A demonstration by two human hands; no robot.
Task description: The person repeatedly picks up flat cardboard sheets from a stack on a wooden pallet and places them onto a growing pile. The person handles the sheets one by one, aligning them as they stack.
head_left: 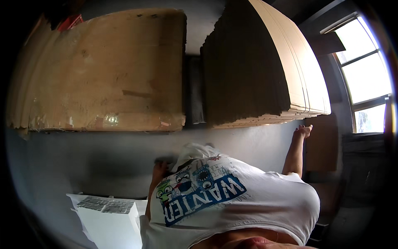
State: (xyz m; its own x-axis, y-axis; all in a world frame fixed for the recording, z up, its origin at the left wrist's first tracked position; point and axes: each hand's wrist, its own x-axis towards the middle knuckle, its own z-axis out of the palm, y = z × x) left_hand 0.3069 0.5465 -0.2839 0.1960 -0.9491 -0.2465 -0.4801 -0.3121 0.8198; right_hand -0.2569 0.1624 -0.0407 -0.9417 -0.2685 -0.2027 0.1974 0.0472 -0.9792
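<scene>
My right hand point(304, 131) reaches out at the right, just below the near right corner of a tall stack of flat cardboard sheets point(248, 74). Its fingers are loosely bent and partly apart, with nothing visible in them; a gap seems to lie between hand and stack. Low beside my body is my left hand point(161, 168), dim and blurred. A dark patch shows at its fingertips, and whether that is a held thing or shadow I cannot make out. A second cardboard stack point(103, 70), scuffed and taped along its near edge, stands ahead on the left.
A narrow dark gap point(195, 89) separates the two stacks. At the lower left stands a white block-shaped thing point(107, 224) with a grey patterned top. Brown cardboard point(322, 145) leans at the right, below a bright window point(365, 74). Something red point(70, 23) shows at the far left.
</scene>
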